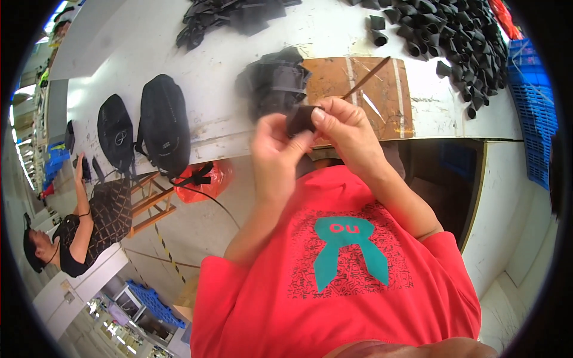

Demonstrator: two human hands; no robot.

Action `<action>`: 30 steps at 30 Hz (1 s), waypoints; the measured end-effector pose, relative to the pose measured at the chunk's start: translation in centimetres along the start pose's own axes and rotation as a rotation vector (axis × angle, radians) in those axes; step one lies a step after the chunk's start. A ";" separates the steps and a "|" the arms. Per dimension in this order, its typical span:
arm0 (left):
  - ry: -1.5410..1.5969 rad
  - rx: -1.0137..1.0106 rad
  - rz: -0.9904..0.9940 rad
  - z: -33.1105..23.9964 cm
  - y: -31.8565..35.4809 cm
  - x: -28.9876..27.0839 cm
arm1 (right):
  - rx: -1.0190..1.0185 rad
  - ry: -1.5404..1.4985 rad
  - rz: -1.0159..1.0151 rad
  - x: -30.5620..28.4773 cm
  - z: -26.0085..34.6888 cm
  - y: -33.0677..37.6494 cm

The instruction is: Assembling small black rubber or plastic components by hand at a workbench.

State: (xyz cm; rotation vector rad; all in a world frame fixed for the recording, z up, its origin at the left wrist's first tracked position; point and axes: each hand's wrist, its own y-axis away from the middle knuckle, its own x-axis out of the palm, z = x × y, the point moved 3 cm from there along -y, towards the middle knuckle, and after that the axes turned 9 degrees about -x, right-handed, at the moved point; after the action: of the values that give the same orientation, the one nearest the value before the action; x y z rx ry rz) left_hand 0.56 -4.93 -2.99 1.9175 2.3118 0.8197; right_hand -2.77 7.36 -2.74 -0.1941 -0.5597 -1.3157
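Observation:
In front of my chest both hands hold a small black fabric piece (300, 121), which looks folded. My left hand (276, 152) pinches its lower left side, thumb pointing right. Gripping its upper right edge between thumb and fingers is my right hand (352, 134). Just beyond them, a pile of flat black fabric pieces (277, 74) lies on the white table (221, 74). Beside that pile is a brown board (328, 74) bearing a thin dark stick (369, 76) and a slim pale tool (373, 106) whose kind I cannot make out.
Many small black fabric tubes (456, 45) are heaped at the far right, next to blue crates (530, 98). More black pieces (230, 21) lie at the back. Two black bags (165, 125) rest at left, above a red plastic bag (209, 182). Another person (80, 230) works further left.

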 end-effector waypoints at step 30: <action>-0.323 0.231 0.058 -0.4 0.5 5.9 | -0.771 1.121 -0.030 -2.0 5.7 3.2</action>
State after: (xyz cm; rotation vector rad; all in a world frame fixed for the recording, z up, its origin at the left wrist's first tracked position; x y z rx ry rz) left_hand -0.51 0.40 -0.62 2.0302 2.2407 0.2252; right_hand -1.61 12.43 1.73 -0.0475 0.9068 -1.3849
